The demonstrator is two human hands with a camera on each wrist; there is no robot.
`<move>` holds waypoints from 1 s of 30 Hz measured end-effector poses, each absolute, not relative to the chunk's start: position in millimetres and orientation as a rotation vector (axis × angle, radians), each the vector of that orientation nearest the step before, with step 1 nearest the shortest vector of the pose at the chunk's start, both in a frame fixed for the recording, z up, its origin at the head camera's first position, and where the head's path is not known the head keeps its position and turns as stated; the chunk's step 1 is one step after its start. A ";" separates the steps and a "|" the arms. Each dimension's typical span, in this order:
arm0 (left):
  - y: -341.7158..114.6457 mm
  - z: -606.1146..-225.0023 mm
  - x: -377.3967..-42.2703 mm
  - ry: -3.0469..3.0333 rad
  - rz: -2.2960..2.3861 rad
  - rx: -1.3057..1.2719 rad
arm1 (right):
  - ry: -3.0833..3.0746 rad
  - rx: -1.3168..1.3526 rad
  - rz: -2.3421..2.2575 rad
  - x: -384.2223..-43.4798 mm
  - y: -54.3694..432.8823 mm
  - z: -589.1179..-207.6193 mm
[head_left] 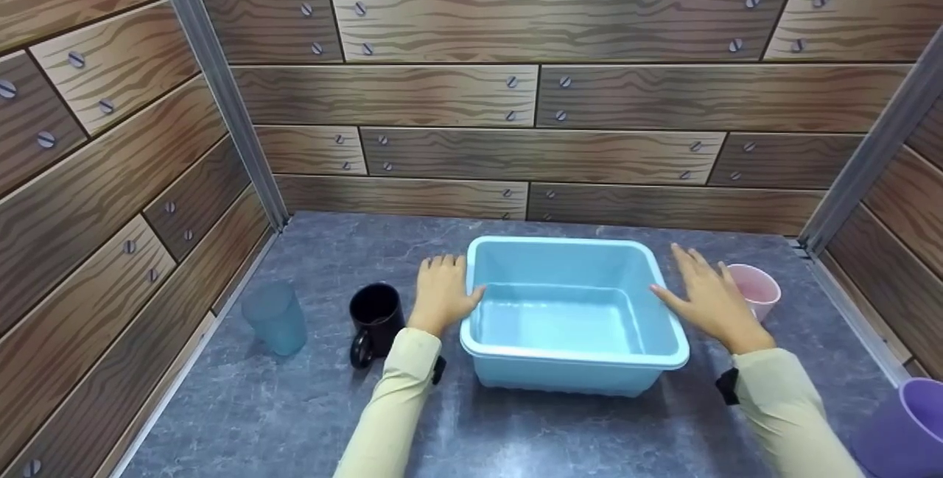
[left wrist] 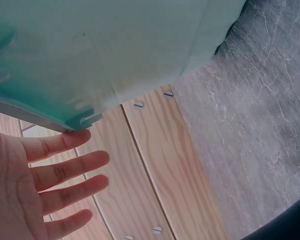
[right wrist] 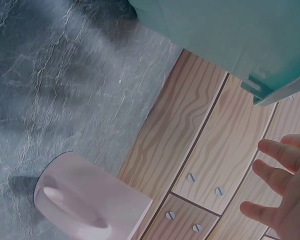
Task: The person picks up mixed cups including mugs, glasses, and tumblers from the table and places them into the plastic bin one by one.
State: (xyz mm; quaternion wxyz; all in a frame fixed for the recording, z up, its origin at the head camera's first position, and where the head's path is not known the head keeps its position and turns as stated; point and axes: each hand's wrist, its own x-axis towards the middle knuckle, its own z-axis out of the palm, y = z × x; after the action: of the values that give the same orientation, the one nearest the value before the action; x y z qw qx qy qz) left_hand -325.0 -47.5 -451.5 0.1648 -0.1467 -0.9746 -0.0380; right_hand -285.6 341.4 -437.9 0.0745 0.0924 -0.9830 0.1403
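Observation:
A light blue plastic basin (head_left: 575,371) rests on the grey marbled table between both hands; its visible inside holds nothing. At its left rim is my left hand (head_left: 442,297), the thumb reaching over the edge. In the left wrist view, the left fingers (left wrist: 72,172) are straight and spread, with the index finger at the rim. Beside the right rim my right hand (head_left: 711,305) is spread, its thumb tip near the edge. The right wrist view shows the right fingers (right wrist: 272,177) apart from the basin wall (right wrist: 215,30). Just beyond that hand stands a pink mug (head_left: 757,288).
Left of the basin stand a black mug (head_left: 379,323) and a translucent blue cup (head_left: 276,320). A purple cup (head_left: 895,426) is at the right front edge of view. Wood-patterned walls (head_left: 442,95) enclose the table (head_left: 243,412) at back and sides.

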 end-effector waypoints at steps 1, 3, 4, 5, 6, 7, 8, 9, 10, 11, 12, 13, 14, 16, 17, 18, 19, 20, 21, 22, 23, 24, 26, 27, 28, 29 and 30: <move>-47.7 -451.3 -324.9 -2.785 -0.107 -0.419 | -2.948 0.275 0.425 -285.2 342.4 -438.2; -48.0 -451.0 -324.8 -2.800 -0.108 -0.425 | -2.937 0.272 0.430 -284.6 344.4 -438.8; -48.2 -450.8 -324.7 -2.807 -0.111 -0.429 | -2.932 0.269 0.431 -284.3 345.5 -439.2; -48.3 -450.7 -324.7 -2.813 -0.113 -0.433 | -2.926 0.266 0.435 -284.1 346.6 -439.5; -48.4 -450.8 -324.8 -2.819 -0.115 -0.436 | -2.920 0.263 0.434 -283.9 347.8 -439.9; -48.4 -451.2 -325.2 -2.825 -0.119 -0.437 | -2.914 0.263 0.432 -283.7 348.9 -440.3; -48.5 -451.5 -325.5 -2.828 -0.124 -0.439 | -2.907 0.262 0.431 -283.6 350.0 -440.6; -48.5 -452.0 -325.8 -2.830 -0.127 -0.440 | -2.903 0.257 0.432 -283.4 351.3 -440.9; -48.6 -452.5 -326.0 -2.830 -0.130 -0.440 | -2.895 0.255 0.429 -283.3 352.2 -441.1; -48.6 -453.0 -326.1 -2.829 -0.132 -0.439 | -2.888 0.254 0.428 -283.2 353.2 -441.3; -48.6 -453.4 -326.3 -2.828 -0.131 -0.438 | -2.880 0.252 0.427 -283.1 354.2 -441.5; -48.6 -453.6 -326.0 -2.824 -0.134 -0.437 | -2.869 0.250 0.427 -282.9 355.2 -441.6; -48.7 -453.8 -325.9 -2.820 -0.135 -0.436 | -2.856 0.250 0.426 -282.6 356.2 -441.8; -48.8 -454.2 -325.7 -2.813 -0.141 -0.435 | -2.828 0.248 0.432 -281.9 358.2 -441.9; -48.8 -454.4 -325.4 -2.811 -0.148 -0.435 | -2.810 0.247 0.442 -281.2 359.7 -441.8; -48.8 -454.5 -325.2 -2.809 -0.155 -0.436 | -2.788 0.244 0.452 -280.4 361.2 -441.7; -48.9 -454.7 -325.0 -2.805 -0.166 -0.436 | -2.761 0.243 0.458 -279.6 362.6 -441.7; -48.9 -454.9 -324.8 -2.803 -0.174 -0.436 | -2.733 0.241 0.464 -278.9 364.2 -441.7; -48.9 -455.2 -324.6 -2.799 -0.181 -0.436 | -2.705 0.237 0.474 -278.1 366.0 -441.8; -48.8 -455.2 -324.2 -2.798 -0.186 -0.436 | -2.677 0.231 0.482 -277.2 367.8 -441.9; -48.8 -455.3 -324.0 -2.796 -0.190 -0.435 | -2.652 0.222 0.494 -276.4 369.7 -441.9; -48.7 -455.7 -324.1 -2.794 -0.191 -0.435 | -2.627 0.215 0.503 -275.9 371.7 -442.4; -48.8 -456.2 -323.4 -2.790 -0.193 -0.432 | -2.570 0.206 0.532 -275.2 376.0 -444.0; -48.8 -456.7 -323.3 -2.788 -0.197 -0.430 | -2.541 0.202 0.552 -274.9 378.0 -445.1; -48.8 -457.2 -323.1 -2.787 -0.200 -0.429 | -2.511 0.197 0.571 -274.5 379.9 -446.3; -48.8 -457.9 -322.9 -2.784 -0.205 -0.428 | -2.479 0.189 0.594 -274.0 381.7 -447.6; -48.8 -458.4 -322.6 -2.782 -0.210 -0.427 | -2.443 0.180 0.618 -273.6 383.4 -449.3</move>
State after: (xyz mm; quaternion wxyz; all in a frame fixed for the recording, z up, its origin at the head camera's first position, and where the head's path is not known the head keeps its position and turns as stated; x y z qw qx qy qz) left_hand -322.6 -48.8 -458.4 0.1588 -0.1495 -0.9732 -0.0734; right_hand -273.6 383.4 -449.3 0.3030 0.0678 -0.9216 0.2330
